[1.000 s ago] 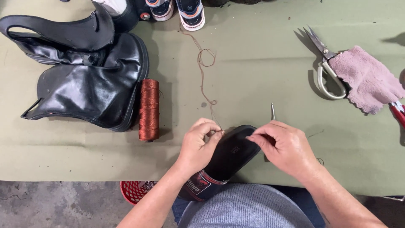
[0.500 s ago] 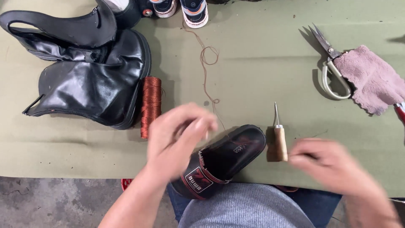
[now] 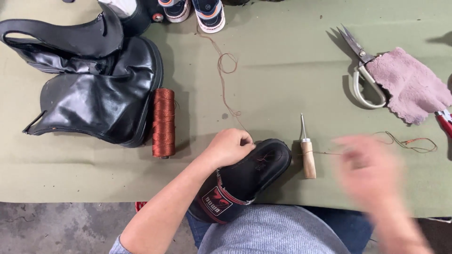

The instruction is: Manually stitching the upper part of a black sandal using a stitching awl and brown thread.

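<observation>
Stitching, by the look of it: pressed the left hand (image 3: pixel 230 146) onto the toe end of the black rubber slipper with red-and-white strap (image 3: pixel 245 181), fingers curled shut on the thin rust-brown thread (image 3: pixel 226 89) where it met the sole. Propped the slipper half on the olive-green table cover (image 3: pixel 282 56), heel hanging over the near edge above the lap. Swung the right hand (image 3: pixel 369 171) out wide, too blurred to tell open from closed; probably drawing a stitch tight. Set the wooden-handled awl (image 3: pixel 308 155) just beside the toe, point away.

Next move judged to need the awl picked up and thread tension held, without snagging the loose loop farther up. Found open cover between slipper and white-handled scissors (image 3: pixel 362 70) by the pink fleecy cloth (image 3: pixel 409 84); crowded on the left by the rust-coloured thread spool (image 3: pixel 164 122) and black leather boots (image 3: pixel 94 89).
</observation>
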